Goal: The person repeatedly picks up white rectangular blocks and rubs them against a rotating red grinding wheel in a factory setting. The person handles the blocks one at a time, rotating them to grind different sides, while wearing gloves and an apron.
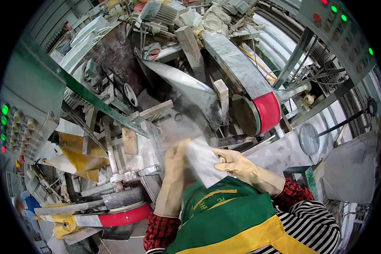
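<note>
Grey flat plate [202, 163], pale and roughly rectangular, sits tilted just above the person's green and yellow apron [237, 220], gripped between both gloved hands and blurred at its upper edge. On its left side the left hand [173, 169], in a long cream rubber glove, lies flat along the plate's edge with the fingers straight and pointing up; the thumb is hidden behind the plate, so how it clamps cannot be told. On the right side the right hand [235, 163], gloved the same way, is curled shut around the plate's right edge, fingers wrapped over it. Red checked sleeves [161, 230] show below the glove cuffs, and a black and white striped garment [313, 224] lies at the lower right. Just beyond the plate stands a dusty grey machine body [173, 127], and above it a wide grey sanding belt [237, 63] runs down over a red-rimmed wheel [266, 112], near the plate's upper end but apart from it. To the lower left a second red-rimmed wheel [125, 216] lies flat beside yellow sheeting [82, 158]. Farther left is a control panel [17, 127] with green lamps; another panel [343, 25] with red and green lamps hangs at the upper right.
</note>
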Motion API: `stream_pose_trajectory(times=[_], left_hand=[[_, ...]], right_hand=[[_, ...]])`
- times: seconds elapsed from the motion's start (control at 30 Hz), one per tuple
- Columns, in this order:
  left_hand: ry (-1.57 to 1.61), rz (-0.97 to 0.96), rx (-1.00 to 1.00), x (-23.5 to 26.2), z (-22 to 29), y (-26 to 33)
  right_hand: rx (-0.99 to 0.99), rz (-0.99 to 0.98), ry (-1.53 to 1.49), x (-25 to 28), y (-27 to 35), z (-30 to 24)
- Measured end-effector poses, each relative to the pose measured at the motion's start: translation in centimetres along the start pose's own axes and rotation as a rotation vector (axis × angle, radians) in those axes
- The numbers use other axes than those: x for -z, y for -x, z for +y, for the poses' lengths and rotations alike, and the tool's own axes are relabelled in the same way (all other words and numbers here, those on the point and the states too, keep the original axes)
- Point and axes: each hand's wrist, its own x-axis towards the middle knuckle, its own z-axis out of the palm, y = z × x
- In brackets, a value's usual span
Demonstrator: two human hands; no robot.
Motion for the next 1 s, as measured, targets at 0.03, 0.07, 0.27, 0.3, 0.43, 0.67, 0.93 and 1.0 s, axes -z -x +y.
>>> stream_pose_trajectory(times=[0.03,0.07,0.27,0.3,0.43,0.67,0.93,1.0], left_hand=[[-0.021,0.008,0.011,-0.4,-0.2,-0.5],[-0.042,0.016,0.022,-0.8,-0.4,-0.9],[0.05,-0.345,-0.114,-4.8,-1.6,1.6],[0.01,-0.367,-0.012,-4.7,-1.7,2.7],[-0.078,-0.293,0.169,-2.8,-2.5,4.0],[0.008,0.075,0.265,5.4,-4.4,4.5],[0.281,0.095,0.222,8.1,-5.4,5.8],[0.276,0.112,0.245,8.0,-5.9,5.5]], right_hand=[[0.002,0.018,-0.021,0.5,0.2,0.4],[0.005,0.035,-0.043,1.0,0.4,0.9],[0.191,0.262,-0.043,1.7,0.7,-0.6],[0.258,0.345,-0.03,3.1,0.0,0.1],[0.563,0.791,-0.026,11.1,-3.0,1.7],[0.563,1.394,0.116,24.3,-5.2,-1.2],[0.459,1.534,0.422,29.9,-8.0,-0.5],[0.357,1.511,0.442,30.6,-8.0,0.0]])
